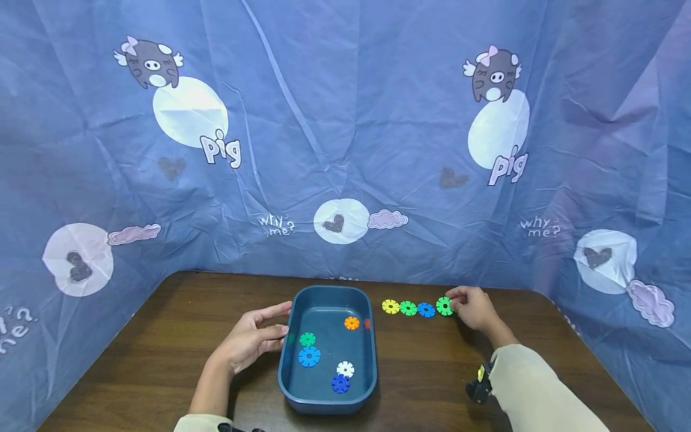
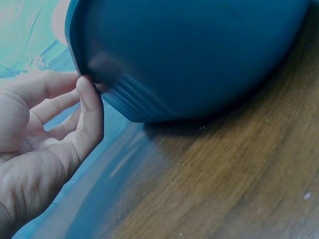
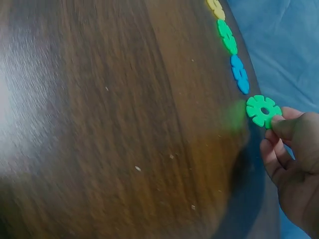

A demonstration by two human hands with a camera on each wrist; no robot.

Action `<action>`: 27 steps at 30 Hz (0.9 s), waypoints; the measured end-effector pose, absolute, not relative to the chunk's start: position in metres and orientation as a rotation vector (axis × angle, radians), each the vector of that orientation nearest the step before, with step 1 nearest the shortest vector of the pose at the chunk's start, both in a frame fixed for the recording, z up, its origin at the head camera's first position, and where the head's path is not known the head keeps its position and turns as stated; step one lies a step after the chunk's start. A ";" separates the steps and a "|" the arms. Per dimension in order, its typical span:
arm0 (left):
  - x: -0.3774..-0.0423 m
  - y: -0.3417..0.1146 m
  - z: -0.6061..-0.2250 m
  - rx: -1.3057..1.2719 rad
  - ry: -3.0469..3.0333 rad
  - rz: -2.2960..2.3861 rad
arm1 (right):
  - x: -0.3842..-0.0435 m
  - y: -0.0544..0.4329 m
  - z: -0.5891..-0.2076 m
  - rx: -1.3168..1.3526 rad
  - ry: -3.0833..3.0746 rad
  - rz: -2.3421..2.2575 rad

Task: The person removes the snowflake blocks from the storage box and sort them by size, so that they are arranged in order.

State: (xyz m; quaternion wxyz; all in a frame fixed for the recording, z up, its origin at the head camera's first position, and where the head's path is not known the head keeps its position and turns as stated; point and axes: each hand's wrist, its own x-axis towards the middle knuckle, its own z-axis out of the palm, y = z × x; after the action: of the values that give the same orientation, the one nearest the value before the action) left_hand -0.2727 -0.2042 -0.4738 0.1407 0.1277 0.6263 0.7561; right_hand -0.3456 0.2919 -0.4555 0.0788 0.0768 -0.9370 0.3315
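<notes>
your right hand (image 1: 474, 309) has the green disc (image 1: 444, 306) clamped between thumb and fingertip, just right of the blue disc (image 1: 426, 309), which ends a line running left through a second green one (image 1: 408, 308) to the yellow disc (image 1: 391, 307). your left hand (image 1: 252, 337) meets the tray (image 1: 327, 405) at its left rim; whether those fingertips pinch or merely rest there, you cannot tell. step in hand, as judged: setting the held disc down beside the blue. lower it flat, a little clear of its neighbour, then part the fingers away from the line so nothing gets nudged. (it looks tilted in the right wrist view; contact with the wood uncertain.) edges: the line lies near the far edge of the table (image 1: 415, 372), cloth (image 1: 345, 171) just behind, so avoid pushing away from you. room: bare wood spans tray to right sleeve (image 1: 540, 390); for the orange disc (image 1: 351, 323), clear the tray's wall first.
</notes>
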 end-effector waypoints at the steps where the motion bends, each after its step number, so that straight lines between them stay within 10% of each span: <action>1: -0.273 -0.204 -0.474 0.370 1.809 2.184 | -0.345 0.292 -0.457 0.214 -2.799 0.999; 27: -0.273 -0.204 -0.474 0.366 1.800 2.192 | -0.343 0.293 -0.463 0.097 -2.809 1.179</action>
State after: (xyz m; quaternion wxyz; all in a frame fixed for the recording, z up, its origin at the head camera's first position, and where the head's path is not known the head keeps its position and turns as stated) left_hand -0.2733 -0.2045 -0.4743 0.1402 0.1267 0.6232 0.7589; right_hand -0.3430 0.2928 -0.4628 0.0469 0.0319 -0.9206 0.3864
